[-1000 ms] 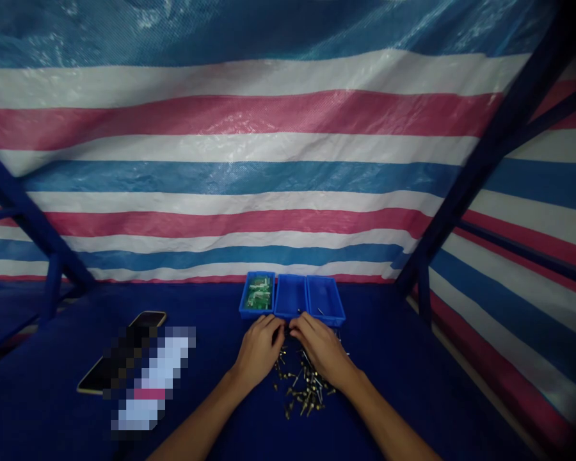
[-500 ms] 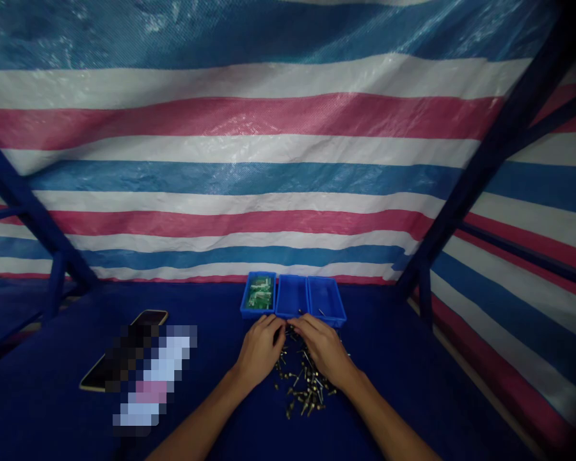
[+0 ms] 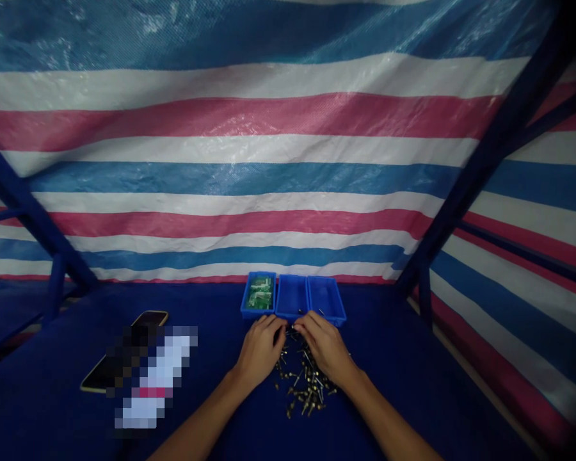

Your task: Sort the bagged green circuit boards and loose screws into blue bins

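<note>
Low in the middle of the frame, the left hand (image 3: 262, 349) and right hand (image 3: 324, 349) rest knuckles-up on the blue desk (image 3: 413, 384). Their fingers are curled and the tips nearly meet; I cannot tell whether either hand pinches anything. Between and just below the hands lies a loose pile of small brass-coloured pins (image 3: 304, 390). Just above the fingertips three blue trays stand side by side: the left tray (image 3: 256, 314) holds green pieces, the middle tray (image 3: 292, 298) and right tray (image 3: 327, 298) look almost bare. A phone (image 3: 148, 318) lies at lower left. A striped tarp (image 3: 269, 160) fills the upper frame.
</note>
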A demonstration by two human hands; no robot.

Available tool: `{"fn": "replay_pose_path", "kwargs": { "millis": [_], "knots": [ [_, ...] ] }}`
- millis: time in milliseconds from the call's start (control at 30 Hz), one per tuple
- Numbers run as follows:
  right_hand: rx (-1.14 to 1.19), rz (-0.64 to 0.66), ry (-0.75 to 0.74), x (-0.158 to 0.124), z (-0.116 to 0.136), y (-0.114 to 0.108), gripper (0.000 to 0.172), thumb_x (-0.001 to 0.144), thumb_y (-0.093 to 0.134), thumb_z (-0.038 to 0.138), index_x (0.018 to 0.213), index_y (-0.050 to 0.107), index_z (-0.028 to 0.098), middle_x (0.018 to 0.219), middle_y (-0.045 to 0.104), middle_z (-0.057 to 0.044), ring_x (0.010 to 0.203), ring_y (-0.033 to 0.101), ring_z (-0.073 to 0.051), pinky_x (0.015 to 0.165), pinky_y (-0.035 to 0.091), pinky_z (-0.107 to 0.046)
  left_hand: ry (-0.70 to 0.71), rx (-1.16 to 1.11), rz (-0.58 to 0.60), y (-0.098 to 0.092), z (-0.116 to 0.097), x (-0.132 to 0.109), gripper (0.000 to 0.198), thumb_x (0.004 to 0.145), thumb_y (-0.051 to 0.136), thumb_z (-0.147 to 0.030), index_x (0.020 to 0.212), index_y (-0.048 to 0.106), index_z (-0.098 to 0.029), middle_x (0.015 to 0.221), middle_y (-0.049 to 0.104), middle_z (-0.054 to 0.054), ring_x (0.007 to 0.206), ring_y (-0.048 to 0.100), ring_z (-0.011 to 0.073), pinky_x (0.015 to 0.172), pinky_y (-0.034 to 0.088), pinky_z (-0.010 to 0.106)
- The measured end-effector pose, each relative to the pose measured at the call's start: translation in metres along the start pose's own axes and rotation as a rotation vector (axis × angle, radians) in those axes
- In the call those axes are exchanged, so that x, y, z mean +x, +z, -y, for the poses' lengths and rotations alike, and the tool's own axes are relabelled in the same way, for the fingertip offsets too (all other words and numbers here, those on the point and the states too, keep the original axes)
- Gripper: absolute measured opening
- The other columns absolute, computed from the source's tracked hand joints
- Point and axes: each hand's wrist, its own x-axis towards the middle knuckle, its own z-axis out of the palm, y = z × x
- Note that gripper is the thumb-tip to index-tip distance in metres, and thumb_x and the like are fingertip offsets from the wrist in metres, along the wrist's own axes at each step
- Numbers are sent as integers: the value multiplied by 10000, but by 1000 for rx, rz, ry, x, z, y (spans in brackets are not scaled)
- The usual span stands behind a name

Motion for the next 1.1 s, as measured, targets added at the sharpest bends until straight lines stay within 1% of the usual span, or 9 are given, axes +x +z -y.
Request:
{"fn": "replay_pose_path", "kwargs": {
  "millis": [100,267,367,467,700,867,967,1100],
  "knots": [
    [-17,-8,7,1,2,-1,233,1129,445,328,1075,654,237,993,655,-59,933,662,-217,833,520,-325,-1,15,-6,0,-1,0,237,1030,502,-167,1061,717,-262,1043,762,33,981,682,250,899,509,399],
    [4,12,-6,1,6,-4,203,1127,445,287,1142,641,239,1045,645,-66,963,658,-216,859,526,-330,3,-5,15,-3,-4,0,227,1065,491,-226,1127,706,-265,1115,764,39,1030,679,254,925,484,420],
    [17,22,-16,1,7,-4,178,1117,464,274,1137,637,239,1041,634,-64,942,654,-214,837,529,-323,30,-45,23,-5,-6,-1,237,1094,463,-274,1173,687,-270,1145,758,37,1054,673,245,930,477,418],
    [36,9,-16,2,8,-3,145,1106,484,260,1120,627,241,1020,624,-56,925,651,-210,822,527,-315,63,-83,11,-7,-6,0,248,1109,443,-291,1187,677,-268,1132,756,31,1031,669,229,913,476,400],
    [75,-7,-12,1,7,-3,109,1077,527,220,1137,614,246,1023,615,-46,918,654,-201,785,510,-292,97,-153,14,-10,-7,1,228,1113,460,-324,1170,672,-264,1075,746,21,976,646,217,893,451,382],
    [71,2,4,0,9,-3,93,1054,544,197,1111,606,235,983,594,-33,870,631,-192,753,486,-291,98,-165,31,-10,-8,1,229,1113,463,-327,1084,677,-250,1007,736,22,947,627,221,882,435,382],
    [81,-9,0,0,10,-3,99,1034,553,170,1090,605,232,970,591,-29,863,626,-189,750,479,-288,93,-172,43,-11,-8,1,251,1117,447,-331,1043,671,-244,967,723,22,928,620,220,875,427,381],
    [91,7,-3,0,11,-3,131,1006,600,165,1117,603,234,986,595,-29,883,627,-192,741,477,-281,105,-193,58,-11,-9,1,282,1123,423,-325,1020,671,-238,941,711,24,912,611,215,859,428,373]
  ]
}}
